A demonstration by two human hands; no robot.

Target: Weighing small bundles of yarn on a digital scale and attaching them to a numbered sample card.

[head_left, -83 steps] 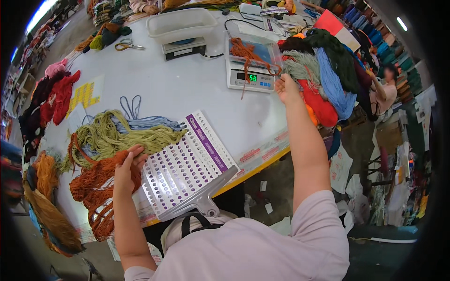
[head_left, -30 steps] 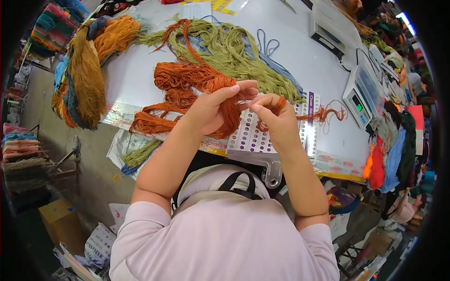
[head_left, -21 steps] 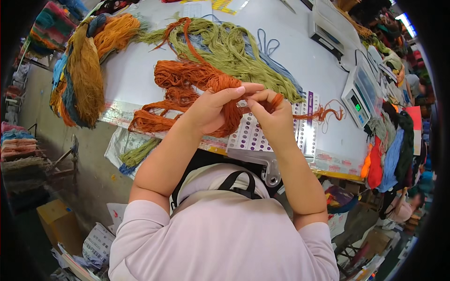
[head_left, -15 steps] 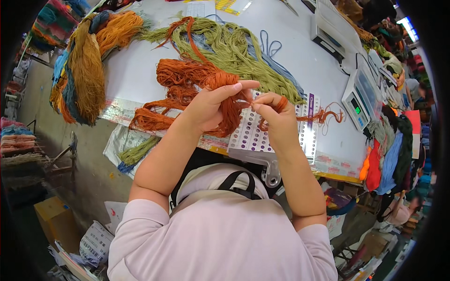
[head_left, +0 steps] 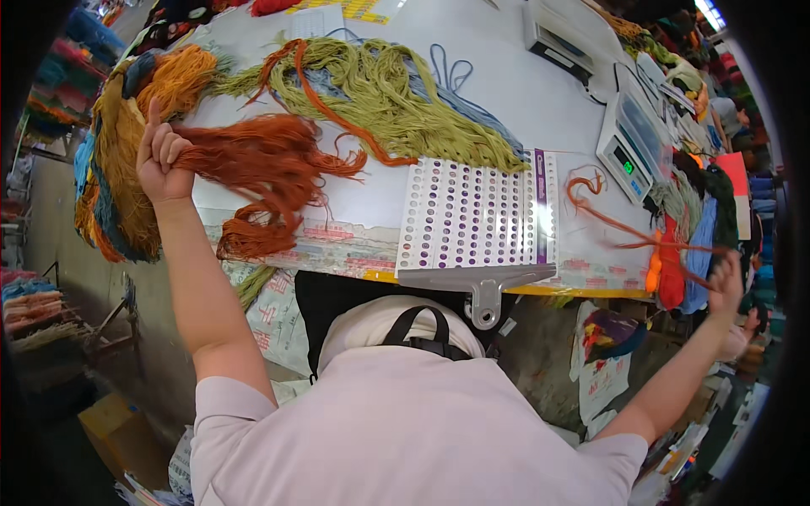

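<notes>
The left hand (head_left: 164,162) grips a rust-orange thread skein (head_left: 253,150) above the left of the white table (head_left: 494,46); the blurred right hand (head_left: 726,285) pinches thin rust-orange strands (head_left: 623,229). Pulled carelessly, loose ends could snag the neighbouring olive-green thread skein (head_left: 371,93).

Thread skeins (head_left: 261,152) spread across a textile workshop's white surface (head_left: 527,105), a digital scale (head_left: 620,160) at right and yarn stacks (head_left: 34,308) at far left.

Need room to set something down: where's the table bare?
Main patch: table between blue yarn, far scale, near scale and holed card. Crowded: left, with green yarn and rust yarn; right past the near scale, heaped skeins.
</notes>
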